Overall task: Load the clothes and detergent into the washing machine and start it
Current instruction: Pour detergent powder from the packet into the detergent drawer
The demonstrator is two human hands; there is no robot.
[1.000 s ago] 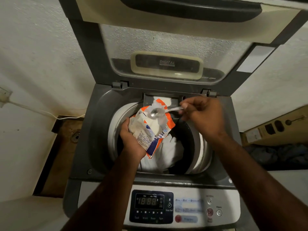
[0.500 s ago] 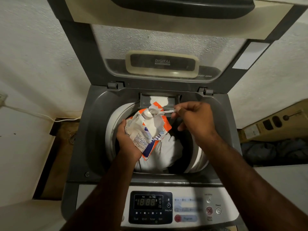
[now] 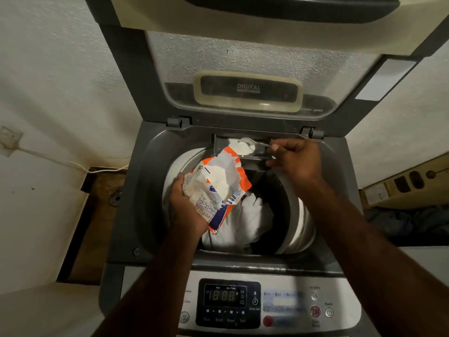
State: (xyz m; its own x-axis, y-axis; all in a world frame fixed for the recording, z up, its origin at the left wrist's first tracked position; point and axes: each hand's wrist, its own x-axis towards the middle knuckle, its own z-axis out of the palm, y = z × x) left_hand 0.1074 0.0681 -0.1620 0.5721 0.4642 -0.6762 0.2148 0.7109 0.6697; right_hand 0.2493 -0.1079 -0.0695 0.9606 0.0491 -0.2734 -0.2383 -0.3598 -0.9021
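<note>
A grey top-loading washing machine (image 3: 126,203) stands with its lid (image 3: 243,69) raised. White clothes (image 3: 245,222) lie in the drum. My left hand (image 3: 187,210) grips an opened orange, white and blue detergent packet (image 3: 218,188) over the drum's left side. My right hand (image 3: 296,159) holds a spoon (image 3: 250,142) by its handle, the bowl over the detergent tray (image 3: 257,154) at the drum's back rim. A heap of white powder (image 3: 240,147) sits in that tray under the spoon.
The control panel (image 3: 228,302) at the front shows lit digits, with a red start button (image 3: 315,311) and a power button (image 3: 329,312) on the right. A floor drain (image 3: 115,197) lies left of the machine. A cardboard box (image 3: 403,183) and dark cloth (image 3: 408,222) are on the right.
My right hand has carried the spoon from the packet's mouth back to the detergent tray. The left hand and packet stayed over the drum.
</note>
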